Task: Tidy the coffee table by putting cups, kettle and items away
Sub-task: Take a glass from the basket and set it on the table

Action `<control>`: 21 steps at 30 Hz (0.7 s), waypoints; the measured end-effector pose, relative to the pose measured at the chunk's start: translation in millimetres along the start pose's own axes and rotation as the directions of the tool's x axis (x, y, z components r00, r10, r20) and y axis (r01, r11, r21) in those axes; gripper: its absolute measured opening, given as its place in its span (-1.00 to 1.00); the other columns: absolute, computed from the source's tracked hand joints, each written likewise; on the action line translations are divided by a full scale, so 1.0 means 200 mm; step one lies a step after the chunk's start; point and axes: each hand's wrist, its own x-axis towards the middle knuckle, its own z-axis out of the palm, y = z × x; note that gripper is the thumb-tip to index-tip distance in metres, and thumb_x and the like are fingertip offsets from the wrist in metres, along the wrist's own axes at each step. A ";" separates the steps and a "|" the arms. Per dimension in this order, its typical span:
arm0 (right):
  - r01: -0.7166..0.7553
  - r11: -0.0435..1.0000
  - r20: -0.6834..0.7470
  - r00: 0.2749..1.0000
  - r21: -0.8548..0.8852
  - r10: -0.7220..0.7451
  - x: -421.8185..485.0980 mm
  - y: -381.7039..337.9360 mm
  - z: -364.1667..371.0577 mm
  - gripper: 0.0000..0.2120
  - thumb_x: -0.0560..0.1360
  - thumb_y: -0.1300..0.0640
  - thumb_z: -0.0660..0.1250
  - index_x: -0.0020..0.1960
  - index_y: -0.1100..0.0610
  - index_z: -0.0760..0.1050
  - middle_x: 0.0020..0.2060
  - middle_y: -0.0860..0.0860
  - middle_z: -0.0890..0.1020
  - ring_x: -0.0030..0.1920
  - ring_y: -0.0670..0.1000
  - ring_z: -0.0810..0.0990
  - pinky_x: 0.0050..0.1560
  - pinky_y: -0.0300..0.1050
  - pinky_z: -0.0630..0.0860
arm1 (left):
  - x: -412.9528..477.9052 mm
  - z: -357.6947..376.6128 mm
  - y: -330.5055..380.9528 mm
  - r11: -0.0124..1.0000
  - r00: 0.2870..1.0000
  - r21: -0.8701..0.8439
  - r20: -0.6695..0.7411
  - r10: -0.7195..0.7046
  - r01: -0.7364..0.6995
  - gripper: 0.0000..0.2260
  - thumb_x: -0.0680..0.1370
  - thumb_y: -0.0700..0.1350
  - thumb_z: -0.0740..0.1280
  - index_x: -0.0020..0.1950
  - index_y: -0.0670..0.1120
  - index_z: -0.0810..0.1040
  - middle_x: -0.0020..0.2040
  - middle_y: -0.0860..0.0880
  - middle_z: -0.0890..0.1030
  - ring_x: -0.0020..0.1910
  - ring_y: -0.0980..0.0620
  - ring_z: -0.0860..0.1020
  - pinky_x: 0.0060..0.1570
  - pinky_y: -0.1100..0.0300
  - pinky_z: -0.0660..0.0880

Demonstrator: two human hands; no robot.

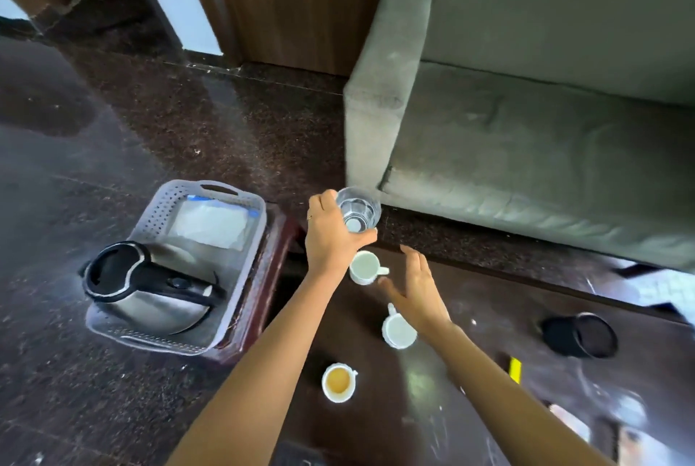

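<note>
Left hand [331, 236] grips clear glass [357, 212] by its side, fingers curled round wall, above coffee table's [489, 319] far edge. Judged best: keep glass upright, swing left, lower into basket [225, 195] beside kettle [150, 289], clear of handle. Both forearms reach forward; right hand [417, 289] open, fingers spread, hovering just beside white cup [365, 267].

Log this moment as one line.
left hand: holds glass | right hand: open, over table | kettle: in basket | white cups: three on table
</note>
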 end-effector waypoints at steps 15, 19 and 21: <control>-0.074 0.931 -0.197 0.969 0.356 0.152 -0.23 0.55 -0.26 -0.25 0.27 0.06 0.59 0.33 -0.17 0.28 0.17 -0.33 0.49 0.16 -0.28 0.49 0.00 -0.47 0.42 | -0.47 0.57 0.32 0.961 0.880 0.060 0.419 0.222 -0.271 -0.30 0.16 0.11 0.54 0.19 -0.06 0.35 0.12 -0.01 0.39 0.09 -0.05 0.48 -0.13 0.08 0.49; -0.096 0.909 -0.196 0.962 0.406 0.189 -0.26 0.65 -0.27 -0.25 0.25 0.07 0.60 0.28 -0.24 0.27 0.08 -0.30 0.55 0.04 -0.32 0.53 -0.10 -0.51 0.40 | -0.52 0.70 0.33 0.949 0.846 0.063 0.474 0.243 -0.308 -0.32 0.16 0.09 0.53 0.19 -0.04 0.36 0.11 0.00 0.39 0.08 -0.04 0.48 -0.18 0.11 0.44; -0.112 0.900 -0.206 0.955 0.421 0.215 -0.27 0.71 -0.26 -0.30 0.25 0.10 0.59 0.24 -0.21 0.30 0.04 -0.27 0.56 0.00 -0.29 0.55 -0.15 -0.49 0.41 | -0.54 0.76 0.32 0.953 0.834 0.045 0.497 0.240 -0.301 -0.30 0.16 0.07 0.54 0.20 -0.05 0.36 0.12 0.00 0.39 0.10 -0.04 0.48 -0.11 0.07 0.50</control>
